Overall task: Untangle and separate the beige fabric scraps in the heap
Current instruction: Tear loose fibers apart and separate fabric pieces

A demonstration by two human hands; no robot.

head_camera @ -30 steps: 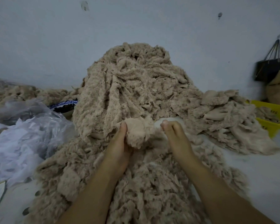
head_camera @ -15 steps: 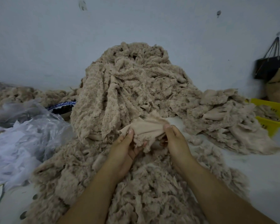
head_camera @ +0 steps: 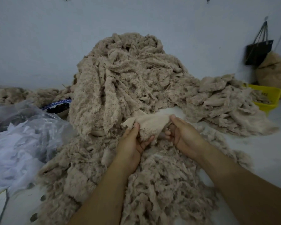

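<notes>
A tall heap of tangled beige fabric scraps (head_camera: 128, 75) rises against the wall and spills down toward me. In front of its base I hold one beige scrap (head_camera: 151, 123) stretched between both hands. My left hand (head_camera: 133, 142) pinches its left end with thumb on top. My right hand (head_camera: 182, 133) grips its right end, fingers curled under the cloth. A flatter pile of beige scraps (head_camera: 225, 104) lies to the right of the heap.
Crumpled clear and white plastic sheeting (head_camera: 19, 140) covers the floor at left. A dark bowl with a blue rim (head_camera: 58, 106) sits behind it. A yellow basket (head_camera: 266, 96) with scraps stands at right, a black bag (head_camera: 258, 51) hangs above it, beside a tan sack (head_camera: 276, 70).
The bunched scrap between my hands has been pulled open and spread flat. Both hands have drawn slightly back from the heap, and the right hand has turned with fingers under the cloth.
</notes>
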